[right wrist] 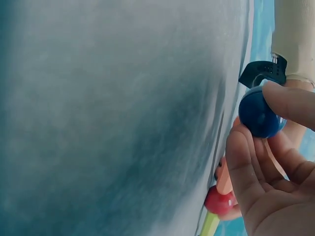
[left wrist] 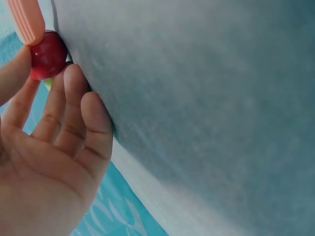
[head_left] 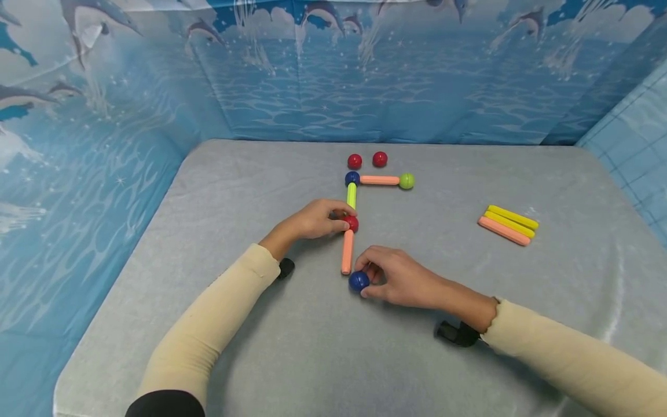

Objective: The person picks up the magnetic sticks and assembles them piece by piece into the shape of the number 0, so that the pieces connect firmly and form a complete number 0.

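Note:
My left hand (head_left: 322, 219) pinches a red ball (left wrist: 49, 55) between thumb and fingers. That ball joins a lime-green stick (head_left: 351, 196) on its far side to an orange stick (head_left: 347, 253) on its near side. Between thumb and fingertips, my right hand (head_left: 398, 277) grips a dark blue ball (right wrist: 261, 114), close beside the orange stick's near end. At the far end of the green stick sits another blue ball (head_left: 352, 178). From it a second orange stick (head_left: 379, 180) runs right to a green ball (head_left: 406, 181).
Two loose red balls, one (head_left: 355, 161) left of the other (head_left: 380, 158), lie beyond the joined pieces. To the right, two yellow sticks (head_left: 513, 216) and an orange stick (head_left: 504, 231) lie side by side on the grey tabletop (head_left: 260, 174). A blue dolphin-print curtain (head_left: 333, 87) hangs behind.

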`<state>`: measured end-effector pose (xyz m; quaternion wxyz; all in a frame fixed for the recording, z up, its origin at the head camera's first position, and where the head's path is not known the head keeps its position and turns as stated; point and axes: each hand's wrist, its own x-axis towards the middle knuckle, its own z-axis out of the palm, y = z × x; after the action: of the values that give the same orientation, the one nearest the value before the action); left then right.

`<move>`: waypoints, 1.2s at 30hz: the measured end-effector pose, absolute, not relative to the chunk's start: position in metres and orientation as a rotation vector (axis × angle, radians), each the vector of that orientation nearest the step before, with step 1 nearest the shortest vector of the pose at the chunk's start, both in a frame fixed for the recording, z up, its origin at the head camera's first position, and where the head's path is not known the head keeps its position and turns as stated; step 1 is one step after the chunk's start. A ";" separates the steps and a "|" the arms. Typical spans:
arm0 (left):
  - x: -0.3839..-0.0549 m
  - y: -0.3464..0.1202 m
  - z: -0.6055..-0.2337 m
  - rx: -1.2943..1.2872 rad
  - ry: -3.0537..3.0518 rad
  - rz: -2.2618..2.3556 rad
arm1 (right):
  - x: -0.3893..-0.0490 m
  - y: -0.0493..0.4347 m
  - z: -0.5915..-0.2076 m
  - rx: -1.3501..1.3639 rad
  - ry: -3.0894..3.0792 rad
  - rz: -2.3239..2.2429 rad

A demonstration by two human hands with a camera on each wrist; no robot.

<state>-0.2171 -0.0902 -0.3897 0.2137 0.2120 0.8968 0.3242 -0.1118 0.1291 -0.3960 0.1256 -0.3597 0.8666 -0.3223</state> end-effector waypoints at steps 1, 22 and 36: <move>-0.217 -0.090 -0.390 0.587 2.488 0.899 | -0.111 0.128 -0.396 -1.051 2.522 -0.941; -0.216 -0.090 -0.391 0.650 2.562 0.851 | -0.110 0.111 -0.404 -1.063 2.588 -0.938; -0.216 -0.089 -0.389 0.663 2.562 0.833 | -0.110 0.108 -0.406 -1.065 2.631 -0.906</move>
<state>-0.2162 -0.0889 -0.3886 0.1827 0.2349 0.9079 0.2952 -0.1103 0.1080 -0.4056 0.0811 -0.3562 0.8802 -0.3031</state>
